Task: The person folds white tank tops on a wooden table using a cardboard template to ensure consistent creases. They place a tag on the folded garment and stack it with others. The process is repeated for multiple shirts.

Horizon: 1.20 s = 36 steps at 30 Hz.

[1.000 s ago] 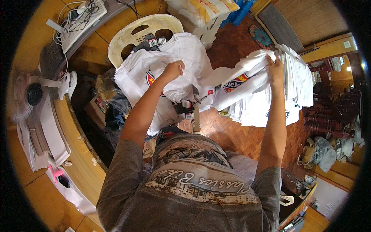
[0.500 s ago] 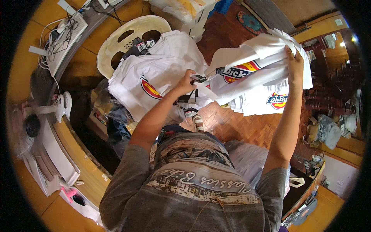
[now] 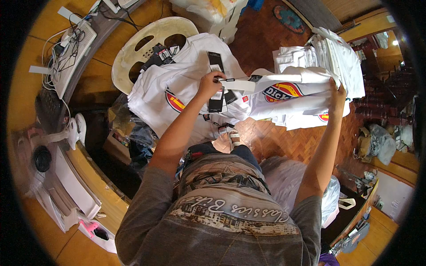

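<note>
My left hand [image 3: 210, 86] is closed in a pinch at a bunch of black and white hang tags [image 3: 216, 102], which fan out above and below the fingers. A white strip [image 3: 242, 85] juts out rightward from the same fingertips. To the right, my right hand [image 3: 337, 92] grips the far end of a white T-shirt [image 3: 306, 91] with a red, yellow and black print, stretched out sideways. Under my left hand spreads a pile of white T-shirts [image 3: 153, 84], draped over a cream plastic chair [image 3: 126, 51]. Beyond my right hand stands a stack of folded white shirts [image 3: 341, 57].
A wooden parquet floor [image 3: 288, 142] shows below the shirts. A filled clear plastic bag [image 3: 282, 177] lies by my right side. At the far left, a desk holds a white power strip with tangled cables [image 3: 77, 42]. More plastic bags [image 3: 380, 144] sit at the right.
The held T-shirt has come down and straightened, uncovering the folded stack behind it. The tags at my left hand have fanned open. My right hand has moved slightly down.
</note>
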### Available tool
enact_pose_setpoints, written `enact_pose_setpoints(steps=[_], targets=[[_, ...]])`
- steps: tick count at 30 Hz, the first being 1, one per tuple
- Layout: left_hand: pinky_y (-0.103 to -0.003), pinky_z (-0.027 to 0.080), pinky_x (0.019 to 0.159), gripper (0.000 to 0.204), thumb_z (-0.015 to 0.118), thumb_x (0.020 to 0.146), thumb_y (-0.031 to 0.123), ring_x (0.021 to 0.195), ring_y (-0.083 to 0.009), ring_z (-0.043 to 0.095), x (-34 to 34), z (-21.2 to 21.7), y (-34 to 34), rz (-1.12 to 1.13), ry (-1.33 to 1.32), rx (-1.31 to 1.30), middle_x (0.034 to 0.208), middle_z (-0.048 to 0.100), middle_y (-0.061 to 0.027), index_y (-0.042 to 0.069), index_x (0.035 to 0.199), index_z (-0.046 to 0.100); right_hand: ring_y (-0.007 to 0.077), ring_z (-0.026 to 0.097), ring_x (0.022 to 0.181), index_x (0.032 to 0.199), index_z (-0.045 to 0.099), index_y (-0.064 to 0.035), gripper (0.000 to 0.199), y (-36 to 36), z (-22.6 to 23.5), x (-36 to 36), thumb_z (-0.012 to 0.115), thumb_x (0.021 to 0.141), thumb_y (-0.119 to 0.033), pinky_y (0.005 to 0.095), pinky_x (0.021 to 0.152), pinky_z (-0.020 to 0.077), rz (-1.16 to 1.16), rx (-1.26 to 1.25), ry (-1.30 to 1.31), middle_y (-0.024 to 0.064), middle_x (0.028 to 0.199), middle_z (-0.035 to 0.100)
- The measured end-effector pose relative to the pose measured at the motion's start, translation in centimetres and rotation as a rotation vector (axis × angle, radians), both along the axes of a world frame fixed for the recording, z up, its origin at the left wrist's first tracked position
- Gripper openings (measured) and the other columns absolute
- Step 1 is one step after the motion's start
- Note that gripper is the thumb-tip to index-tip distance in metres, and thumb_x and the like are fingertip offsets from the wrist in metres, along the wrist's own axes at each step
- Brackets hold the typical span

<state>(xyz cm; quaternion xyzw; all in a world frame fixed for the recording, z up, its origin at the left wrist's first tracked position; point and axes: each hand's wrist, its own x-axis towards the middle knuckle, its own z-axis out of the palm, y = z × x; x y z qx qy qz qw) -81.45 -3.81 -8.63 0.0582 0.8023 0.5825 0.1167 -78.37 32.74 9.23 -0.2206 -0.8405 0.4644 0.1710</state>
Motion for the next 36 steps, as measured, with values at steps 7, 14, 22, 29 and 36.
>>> enact_pose_setpoints(steps=[7,14,22,29,36], targets=[[-0.023,0.045,0.076,0.027,0.048,0.077,-0.007,0.082,-0.0141,0.055,-0.1,-0.7,-0.3,0.237,-0.395,0.818,0.096,0.058,-0.0075,0.0,0.103,0.056,0.0168,0.051,0.081,0.108,0.05,0.0036,0.039,1.1,-1.3,2.3,0.055,0.081,-0.025,0.027,0.074,0.0401,-0.092,-0.02,-0.092,0.012,0.095,0.057],[-0.026,0.047,0.076,0.053,0.05,0.069,-0.017,0.093,-0.0193,0.055,0.8,0.6,0.0,0.284,-0.333,0.803,0.108,0.048,-0.0077,0.009,0.114,0.048,0.0171,0.051,0.086,0.108,0.05,0.0024,0.037,1.3,-2.4,3.2,0.054,0.082,-0.023,0.0278,0.077,0.0397,-0.114,-0.053,-0.087,0.0109,0.098,0.056],[-0.026,0.045,0.081,0.062,0.048,0.068,-0.019,0.097,-0.0184,0.051,3.4,1.7,0.4,0.096,0.058,0.506,0.118,0.04,-0.0088,0.006,0.123,0.034,0.0168,0.052,0.085,0.108,0.051,0.002,0.037,-1.2,1.1,3.0,0.053,0.082,-0.024,0.0276,0.076,0.0399,-0.102,-0.07,-0.064,0.0102,0.097,0.057],[-0.037,0.039,0.081,0.062,0.05,0.073,0.005,0.092,-0.0237,0.049,8.8,1.5,0.6,-0.491,0.906,-0.318,0.093,0.055,-0.0099,0.022,0.129,0.03,0.015,0.05,0.087,0.109,0.051,0.0009,0.041,-2.5,4.2,1.2,0.055,0.08,-0.029,0.0261,0.079,0.0373,-0.032,-0.023,-0.008,0.0084,0.098,0.056],[-0.036,0.041,0.073,0.061,0.044,0.078,0.012,0.075,-0.026,0.051,9.4,1.9,3.3,-0.634,0.778,-0.861,0.094,0.055,-0.0088,0.037,0.129,0.023,0.0115,0.052,0.08,0.105,0.053,0.0007,0.031,-5.7,7.8,2.4,0.053,0.083,-0.021,0.0238,0.073,0.0395,0.081,0.038,0.008,0.0057,0.091,0.058]])
